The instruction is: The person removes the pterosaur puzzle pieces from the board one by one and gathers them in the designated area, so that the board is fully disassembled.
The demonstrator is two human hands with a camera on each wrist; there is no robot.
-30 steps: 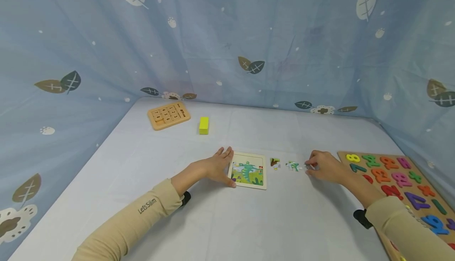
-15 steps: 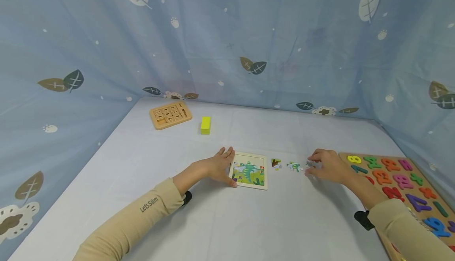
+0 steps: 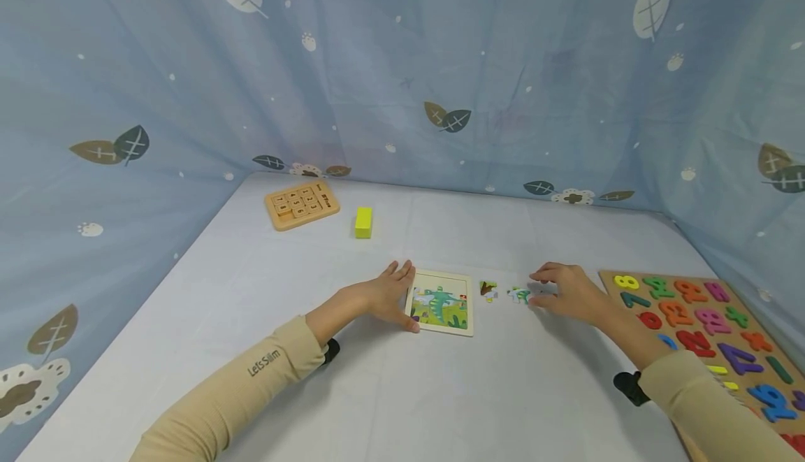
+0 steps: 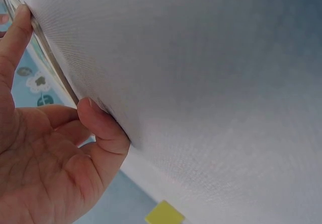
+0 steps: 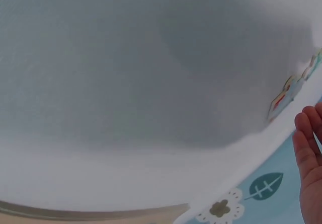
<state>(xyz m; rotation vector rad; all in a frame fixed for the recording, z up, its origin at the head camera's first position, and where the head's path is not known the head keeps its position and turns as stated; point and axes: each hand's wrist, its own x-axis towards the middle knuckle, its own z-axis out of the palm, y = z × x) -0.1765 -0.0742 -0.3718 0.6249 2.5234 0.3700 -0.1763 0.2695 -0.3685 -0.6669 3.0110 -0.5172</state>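
Observation:
In the head view, a square dinosaur jigsaw puzzle in a pale wooden frame (image 3: 439, 302) lies flat on the white table. My left hand (image 3: 385, 297) spreads along its left side, thumb by the near left corner; the left wrist view shows fingertips touching the frame's edge (image 4: 55, 65). To the right lie loose puzzle pieces: a brown-and-green one (image 3: 488, 291), a teal-and-white one (image 3: 518, 295), and a pale one (image 3: 544, 293). My right hand (image 3: 569, 294) hovers at the pale piece, thumb and forefinger apart. The right wrist view shows pieces (image 5: 287, 95) on the table beyond that hand's fingers (image 5: 305, 156).
A wooden number slide puzzle (image 3: 302, 205) sits at the back left, with a yellow block (image 3: 363, 223) beside it. A board of coloured numbers (image 3: 698, 308) takes up the right side, partly under the right forearm. Blue patterned cloth (image 3: 402, 63) hangs behind and at the sides.
My right hand has shifted left, and its thumb and forefinger have come off the pale piece, which they touched before. The left hand and the framed puzzle stay put.

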